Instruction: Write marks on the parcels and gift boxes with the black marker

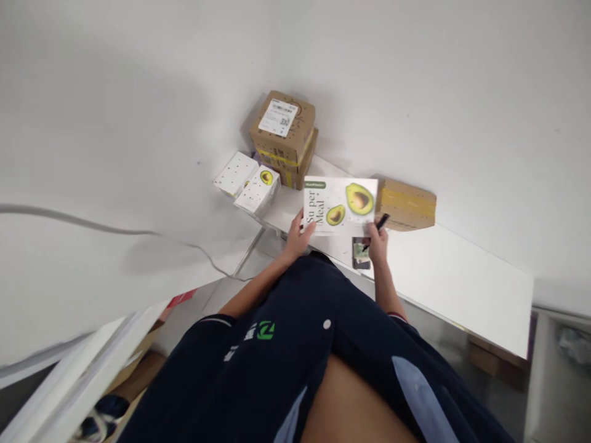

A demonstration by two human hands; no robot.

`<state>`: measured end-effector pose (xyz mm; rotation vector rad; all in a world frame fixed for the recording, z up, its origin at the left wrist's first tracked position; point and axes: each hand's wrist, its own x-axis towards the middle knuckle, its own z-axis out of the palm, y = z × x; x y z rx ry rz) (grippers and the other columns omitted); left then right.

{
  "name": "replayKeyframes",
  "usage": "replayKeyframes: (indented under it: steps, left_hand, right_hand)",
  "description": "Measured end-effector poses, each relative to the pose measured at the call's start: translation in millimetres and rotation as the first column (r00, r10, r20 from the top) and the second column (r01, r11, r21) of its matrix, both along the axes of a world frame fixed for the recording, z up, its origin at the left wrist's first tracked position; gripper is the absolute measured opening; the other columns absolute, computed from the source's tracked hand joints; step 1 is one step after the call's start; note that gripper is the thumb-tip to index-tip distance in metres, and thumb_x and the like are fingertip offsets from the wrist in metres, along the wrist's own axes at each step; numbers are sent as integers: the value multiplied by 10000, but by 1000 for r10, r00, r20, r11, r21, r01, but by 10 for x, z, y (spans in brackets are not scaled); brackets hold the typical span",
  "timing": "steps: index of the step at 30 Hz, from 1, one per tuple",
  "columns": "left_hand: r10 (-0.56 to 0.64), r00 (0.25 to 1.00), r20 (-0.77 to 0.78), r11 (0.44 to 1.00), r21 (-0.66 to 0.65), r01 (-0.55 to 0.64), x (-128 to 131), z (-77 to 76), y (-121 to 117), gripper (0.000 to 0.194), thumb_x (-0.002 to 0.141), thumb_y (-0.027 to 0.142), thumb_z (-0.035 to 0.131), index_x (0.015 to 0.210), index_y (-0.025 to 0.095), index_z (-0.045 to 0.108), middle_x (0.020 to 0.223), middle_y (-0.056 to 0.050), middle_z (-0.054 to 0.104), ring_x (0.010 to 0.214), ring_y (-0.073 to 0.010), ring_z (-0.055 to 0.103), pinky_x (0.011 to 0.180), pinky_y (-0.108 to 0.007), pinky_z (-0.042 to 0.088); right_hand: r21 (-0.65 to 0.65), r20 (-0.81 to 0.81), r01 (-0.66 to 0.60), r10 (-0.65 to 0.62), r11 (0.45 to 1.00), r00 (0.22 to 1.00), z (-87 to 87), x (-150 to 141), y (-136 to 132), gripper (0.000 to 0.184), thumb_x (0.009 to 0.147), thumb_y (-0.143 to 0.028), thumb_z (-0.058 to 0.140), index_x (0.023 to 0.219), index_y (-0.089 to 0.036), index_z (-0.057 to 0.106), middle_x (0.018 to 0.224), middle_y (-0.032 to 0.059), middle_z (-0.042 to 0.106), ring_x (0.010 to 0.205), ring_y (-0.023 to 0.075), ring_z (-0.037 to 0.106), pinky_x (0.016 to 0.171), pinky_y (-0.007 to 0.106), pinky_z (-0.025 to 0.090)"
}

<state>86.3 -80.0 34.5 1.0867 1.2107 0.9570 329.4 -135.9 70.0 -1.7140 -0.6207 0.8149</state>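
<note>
A flat white box [340, 205] printed with avocados and the words "Super Meal" is held up over the white table [452, 277]. My left hand [299, 234] grips its lower left corner, fingers closed on the edge. My right hand [377, 241] grips the lower right corner and also pinches a black pen [381, 223]. Below the right hand a small dark device with a label [361, 253] lies on the table.
Two white avocado boxes [250, 183] lean at the table's far left end. Stacked cardboard boxes [284, 138] stand in the corner. Another flat cardboard box [407, 204] lies right of the held box. A grey cable [115, 232] runs along the wall.
</note>
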Motion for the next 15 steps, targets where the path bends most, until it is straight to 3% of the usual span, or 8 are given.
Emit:
replayKeyframes:
  steps: [4, 7, 9, 11, 13, 15]
  left_hand:
    - [-252, 954, 161, 960, 167, 226, 610, 353, 177, 765, 890, 599, 672, 1558, 291, 460, 1628, -85, 449, 1403, -340, 535, 1090, -442, 548]
    - [-480, 850, 218, 848, 363, 386, 1192, 532, 351, 823, 898, 671, 621, 1591, 281, 409, 1653, -103, 408, 1456, -370, 472, 1047, -446, 581]
    - [-613, 771, 175, 739, 471, 481, 1530, 587, 438, 852, 896, 679, 624, 1606, 276, 380, 1675, -110, 370, 1478, -381, 444, 1075, -475, 562]
    - [-685, 723, 88, 654, 512, 557, 1754, 589, 484, 844, 892, 672, 640, 1596, 271, 403, 1674, -118, 372, 1525, -377, 379, 1122, -469, 522]
    - [-709, 705, 2, 602, 523, 604, 1833, 553, 503, 820, 892, 677, 639, 1579, 280, 432, 1657, -121, 402, 1537, -367, 367, 1147, -476, 498]
    - [-678, 731, -72, 590, 540, 601, 1763, 506, 537, 792, 901, 691, 611, 1560, 279, 455, 1626, -127, 449, 1517, -354, 407, 1178, -497, 465]
  right_hand:
    - [192, 159, 251, -283, 949, 946, 526, 390, -239, 519, 710, -549, 767, 1050, -172, 664, 737, -54, 574, 470, 49, 466, 408, 185, 436]
    - [310, 225, 429, -504, 848, 834, 752, 739, -360, 397, 768, -502, 721, 1004, -187, 671, 650, -76, 476, 425, 52, 403, 376, 191, 420]
    - [365, 237, 524, -621, 770, 747, 790, 979, -383, 312, 803, -451, 687, 982, -196, 663, 651, -70, 458, 428, 63, 405, 398, 210, 457]
    - [365, 251, 598, -694, 714, 675, 751, 1195, -369, 308, 866, -444, 607, 1047, -198, 650, 772, -22, 554, 511, 98, 545, 505, 263, 565]
    - [319, 274, 641, -715, 698, 643, 661, 1360, -342, 369, 926, -451, 513, 1176, -199, 614, 1012, 43, 634, 743, 161, 709, 695, 353, 644]
    - [277, 292, 643, -700, 714, 652, 553, 1456, -325, 424, 952, -454, 467, 1280, -203, 563, 1225, 83, 619, 1033, 212, 737, 880, 416, 631]
